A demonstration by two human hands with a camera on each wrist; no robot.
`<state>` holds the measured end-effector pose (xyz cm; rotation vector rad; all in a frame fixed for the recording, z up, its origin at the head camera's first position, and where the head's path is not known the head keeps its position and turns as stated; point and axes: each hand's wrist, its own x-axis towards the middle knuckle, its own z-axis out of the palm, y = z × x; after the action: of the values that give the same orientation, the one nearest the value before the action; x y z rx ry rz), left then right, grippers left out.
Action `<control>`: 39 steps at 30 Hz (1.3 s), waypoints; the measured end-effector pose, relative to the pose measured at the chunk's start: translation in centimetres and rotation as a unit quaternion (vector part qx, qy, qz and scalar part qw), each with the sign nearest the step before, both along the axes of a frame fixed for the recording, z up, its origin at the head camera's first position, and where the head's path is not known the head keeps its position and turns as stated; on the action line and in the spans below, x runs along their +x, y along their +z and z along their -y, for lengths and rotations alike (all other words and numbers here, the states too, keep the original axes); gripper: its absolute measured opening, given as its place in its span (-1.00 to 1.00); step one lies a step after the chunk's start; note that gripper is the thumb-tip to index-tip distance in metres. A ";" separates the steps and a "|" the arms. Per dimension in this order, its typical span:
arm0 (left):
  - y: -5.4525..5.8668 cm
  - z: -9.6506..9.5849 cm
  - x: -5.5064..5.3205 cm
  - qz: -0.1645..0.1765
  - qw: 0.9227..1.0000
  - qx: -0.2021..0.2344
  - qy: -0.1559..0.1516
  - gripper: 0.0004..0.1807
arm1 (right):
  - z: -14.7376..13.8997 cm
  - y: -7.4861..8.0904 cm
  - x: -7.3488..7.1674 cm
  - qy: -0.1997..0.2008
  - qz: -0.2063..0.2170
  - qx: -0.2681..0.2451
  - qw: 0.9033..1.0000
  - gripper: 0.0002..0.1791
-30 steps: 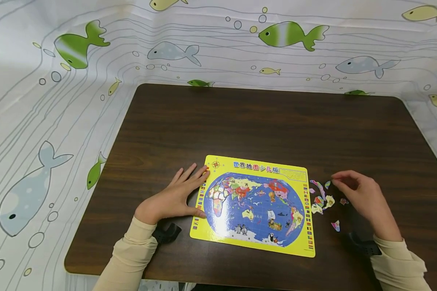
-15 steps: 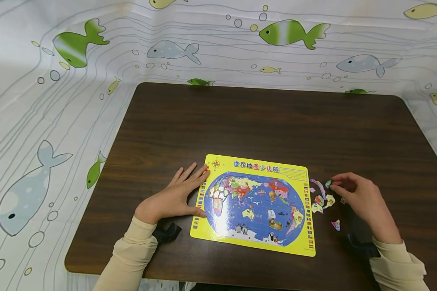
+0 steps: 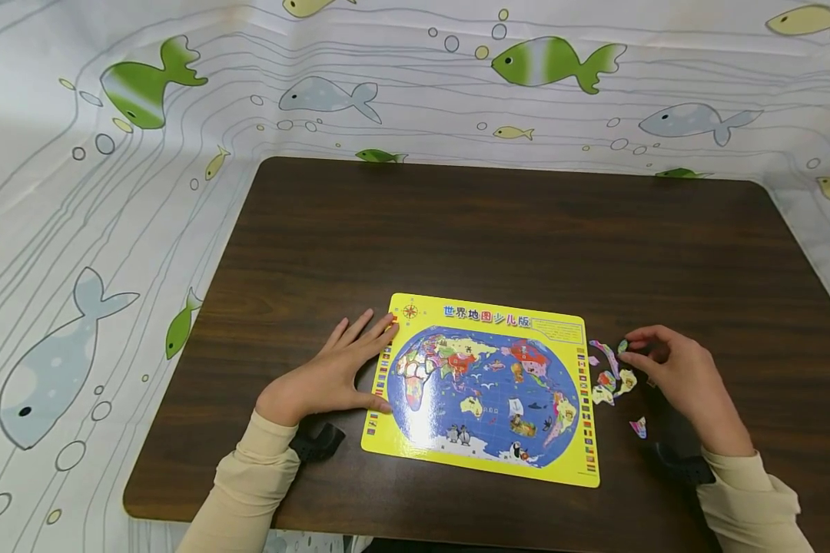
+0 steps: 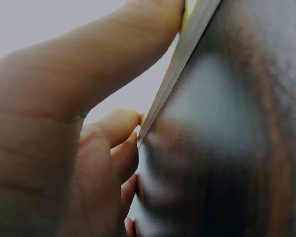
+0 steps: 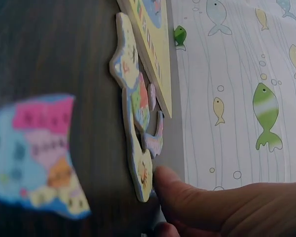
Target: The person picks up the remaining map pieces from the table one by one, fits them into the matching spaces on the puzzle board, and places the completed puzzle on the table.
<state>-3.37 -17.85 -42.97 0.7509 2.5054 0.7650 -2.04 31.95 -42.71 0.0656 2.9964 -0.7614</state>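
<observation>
A yellow-bordered world map puzzle board (image 3: pixel 480 472) lies flat on the table. My left hand (image 3: pixel 318 384) rests along its left edge with fingers spread; in the left wrist view the thumb (image 4: pixel 113 44) touches the board's side (image 4: pixel 180 59). Right of the board, my right hand (image 3: pixel 685 376) has thumb and index finger on either side of a small green puzzle piece (image 3: pixel 622 346), pinching it. A pink curved piece (image 3: pixel 607 361) and yellow pieces (image 3: pixel 625 382) lie just left of that hand. In the right wrist view the thumb (image 5: pixel 175 190) hides the green piece.
Another loose piece (image 3: pixel 639 428) lies nearer the front, and looms blurred in the right wrist view. The dark wooden table (image 3: pixel 498 230) extends beyond the board. A fish-patterned sheet (image 3: pixel 443 84) borders its back and sides.
My right hand has moved slightly left, its thumb and index finger closing round the green piece. My left hand and the board stay put.
</observation>
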 end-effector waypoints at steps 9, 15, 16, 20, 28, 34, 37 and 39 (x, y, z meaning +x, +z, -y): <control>0.0 0.0 -0.2 -0.003 1.000 -0.002 0.002 0.34 | -0.4 0.4 -0.2 0.003 -0.004 -0.011 1.000 -0.74; 0.3 0.0 -0.3 -0.005 1.000 -0.004 0.001 0.33 | 0.1 0.7 -0.1 -0.024 -0.004 -0.015 1.000 -0.67; 0.3 0.0 -0.3 -0.005 1.000 -0.005 0.001 0.33 | 0.3 0.7 -0.1 -0.031 -0.004 -0.012 0.999 -0.66; 0.3 -0.1 -0.4 -0.008 1.000 -0.004 -0.002 0.33 | 0.6 0.8 -0.1 -0.044 -0.007 -0.005 0.999 -0.64; 0.2 -0.1 -0.2 -0.005 1.000 -0.002 -0.001 0.32 | 0.6 0.6 -0.1 -0.045 -0.009 -0.008 0.999 -0.75; 0.3 -0.1 0.1 -0.002 1.000 -0.002 0.000 0.33 | 0.2 0.6 -0.2 -0.043 -0.006 -0.015 0.999 -0.78; 0.2 0.0 0.1 -0.001 1.000 -0.001 0.000 0.33 | 0.3 0.6 -0.1 -0.047 -0.006 -0.013 0.999 -0.71; 0.1 0.0 0.1 -0.003 1.000 0.000 0.001 0.32 | 0.6 0.6 -0.1 -0.051 -0.008 -0.012 0.999 -0.65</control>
<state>-3.23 -17.86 -42.83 0.7517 2.5114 0.7646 -2.12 31.36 -42.11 0.2131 3.0183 -0.8124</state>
